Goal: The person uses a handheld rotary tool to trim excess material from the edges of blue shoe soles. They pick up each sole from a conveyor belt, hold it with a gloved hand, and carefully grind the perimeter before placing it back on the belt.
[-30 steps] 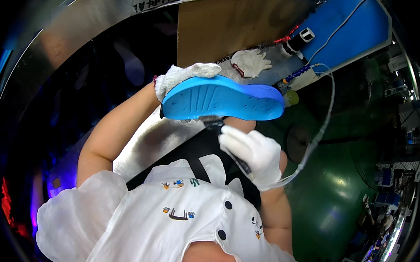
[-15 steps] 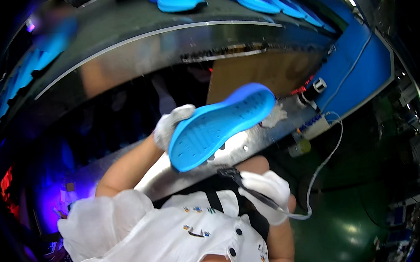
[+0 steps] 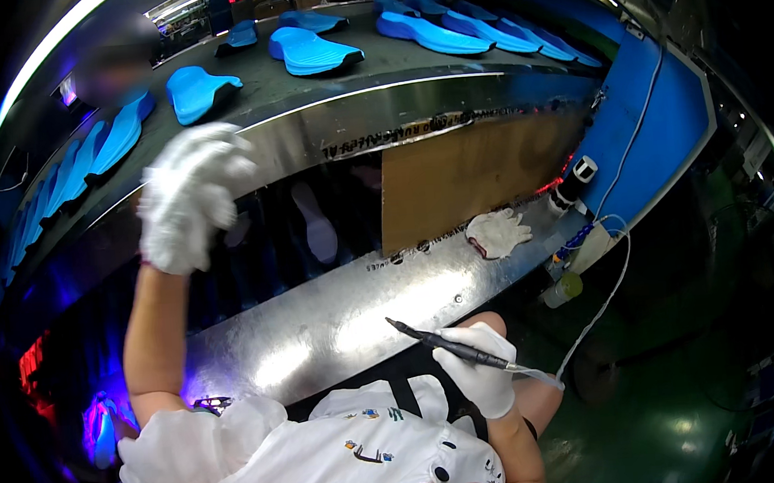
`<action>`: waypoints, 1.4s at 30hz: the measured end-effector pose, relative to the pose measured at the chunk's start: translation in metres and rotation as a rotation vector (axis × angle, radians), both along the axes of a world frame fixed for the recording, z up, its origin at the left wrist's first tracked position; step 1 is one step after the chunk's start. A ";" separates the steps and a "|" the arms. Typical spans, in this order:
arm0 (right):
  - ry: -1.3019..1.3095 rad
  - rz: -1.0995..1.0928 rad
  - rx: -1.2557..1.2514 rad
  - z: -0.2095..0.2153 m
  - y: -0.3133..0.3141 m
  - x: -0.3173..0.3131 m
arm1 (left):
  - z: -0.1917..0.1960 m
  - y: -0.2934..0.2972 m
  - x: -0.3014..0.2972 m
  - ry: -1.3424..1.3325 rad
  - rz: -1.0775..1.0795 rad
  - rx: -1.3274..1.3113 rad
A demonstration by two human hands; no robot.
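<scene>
My left hand (image 3: 191, 197), in a white knitted glove, is raised at the front edge of the dark belt (image 3: 260, 93). Its fingers are slightly blurred but look loosely spread, with nothing visible in them. Just beyond them lies a blue shoe sole (image 3: 197, 91). Over my lap, my right hand (image 3: 481, 369), also gloved in white, grips a black pen-shaped tool (image 3: 439, 339). The tool's thin tip points up and left above the metal ledge (image 3: 365, 319), and a clear hose trails from its back end.
Several more blue soles (image 3: 311, 51) lie along the belt. A loose white glove (image 3: 498, 232) rests on the ledge beside a brown cardboard panel (image 3: 473, 182). Farther right are a blue side panel (image 3: 640, 134) and a yellowish-capped bottle (image 3: 565, 289). Pale soles (image 3: 314, 224) show below the belt.
The blue sole has left my left hand, which has moved up and left to the belt edge. My right hand has shifted slightly left and up, still holding the pen-shaped tool.
</scene>
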State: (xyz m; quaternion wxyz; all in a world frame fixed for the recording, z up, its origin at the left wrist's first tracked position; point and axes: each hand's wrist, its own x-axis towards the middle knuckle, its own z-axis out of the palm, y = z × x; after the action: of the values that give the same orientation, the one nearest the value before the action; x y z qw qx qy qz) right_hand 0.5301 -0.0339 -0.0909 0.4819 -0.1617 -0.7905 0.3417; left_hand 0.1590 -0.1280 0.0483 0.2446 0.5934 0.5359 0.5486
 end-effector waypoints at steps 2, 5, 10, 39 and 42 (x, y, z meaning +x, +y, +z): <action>-0.043 -0.027 -0.048 -0.002 -0.001 0.005 | 0.042 -0.029 -0.002 0.871 0.770 0.054; -0.040 -0.049 -0.140 -0.007 -0.004 0.005 | 0.043 -0.074 -0.101 1.544 1.223 0.048; 0.065 -0.055 -0.167 -0.012 -0.004 -0.002 | 0.054 -0.117 -0.151 1.250 1.201 -0.178; -0.476 -0.609 -0.147 -0.124 0.098 -0.070 | -0.328 0.105 0.172 -1.914 -1.216 -0.629; -0.587 -0.499 0.028 -0.114 0.049 -0.054 | -0.306 0.114 0.197 -1.752 -0.083 -0.704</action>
State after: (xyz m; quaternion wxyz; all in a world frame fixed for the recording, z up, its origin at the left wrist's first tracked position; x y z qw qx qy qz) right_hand 0.4757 0.0154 -0.2048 0.3057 -0.4335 -0.8357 0.1421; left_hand 0.3562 -0.0140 -0.2574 0.7446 -0.1196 0.2747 0.5965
